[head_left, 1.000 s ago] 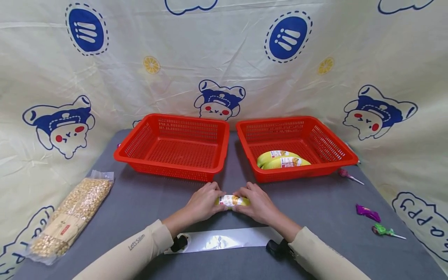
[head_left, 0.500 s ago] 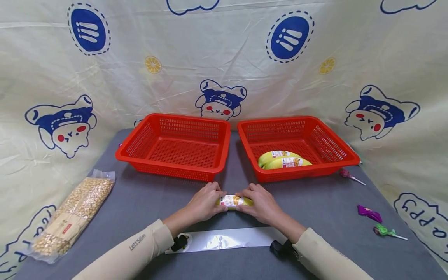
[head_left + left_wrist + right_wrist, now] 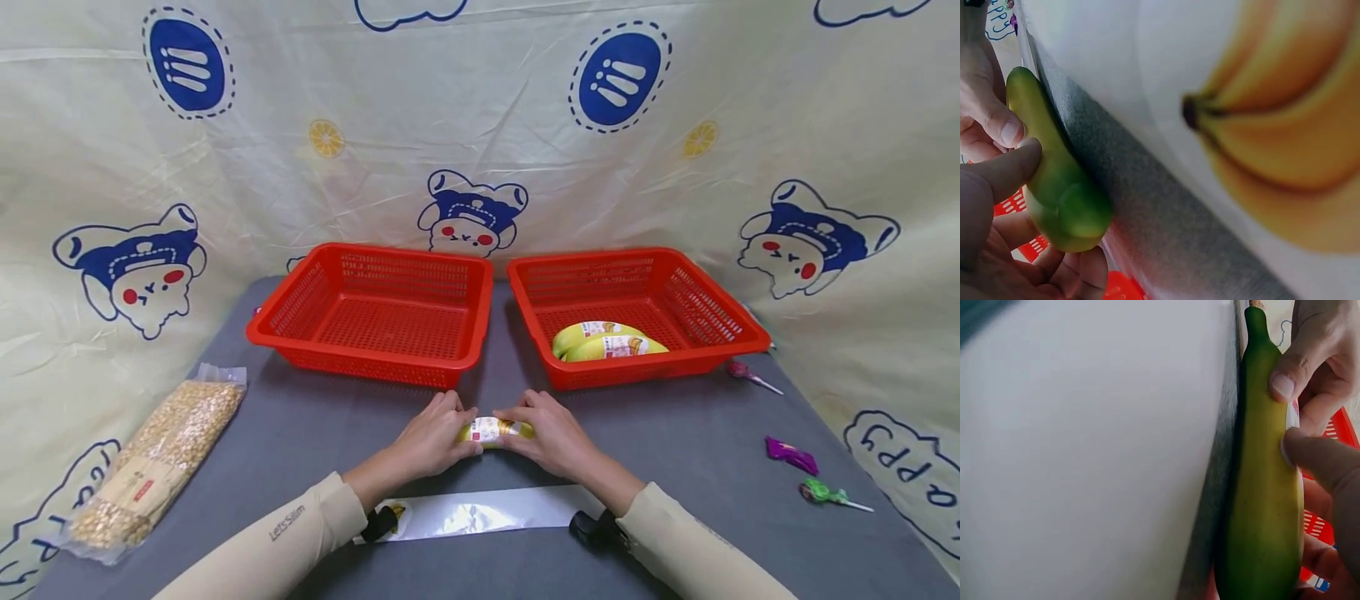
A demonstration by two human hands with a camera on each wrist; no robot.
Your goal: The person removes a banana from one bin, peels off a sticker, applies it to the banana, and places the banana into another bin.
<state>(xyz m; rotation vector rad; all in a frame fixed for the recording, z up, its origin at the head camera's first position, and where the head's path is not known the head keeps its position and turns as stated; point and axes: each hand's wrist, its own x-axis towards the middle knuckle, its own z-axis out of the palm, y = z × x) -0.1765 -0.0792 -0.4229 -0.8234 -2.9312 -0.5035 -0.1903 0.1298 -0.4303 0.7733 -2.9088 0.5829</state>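
A yellow-green banana [image 3: 480, 442] lies crosswise over the table between my two hands in the head view. Around its upper side runs a white printed label [image 3: 493, 429]. My left hand [image 3: 437, 437] grips the left part, thumb on the near side and fingers beyond, as the left wrist view of the banana [image 3: 1060, 169] shows. The right part is in my right hand [image 3: 551, 437], its thumb pressing near the label's edge in the right wrist view. Both thumbs sit close together on the banana [image 3: 1263, 469]. Under my wrists lies a shiny white strip [image 3: 487, 510] with a banana picture at its left end.
Behind the hands stand two red baskets, the left basket [image 3: 360, 367] and the right basket [image 3: 637, 367], which holds labelled bananas [image 3: 603, 346]. A bag of kernels [image 3: 161, 458] lies left. Lollipops [image 3: 821, 493] and a purple-wrapped candy [image 3: 791, 456] lie right.
Both hands and the banana have shifted slightly left since half a second ago, after a small shift right by the right hand. The grip stays on the banana throughout.
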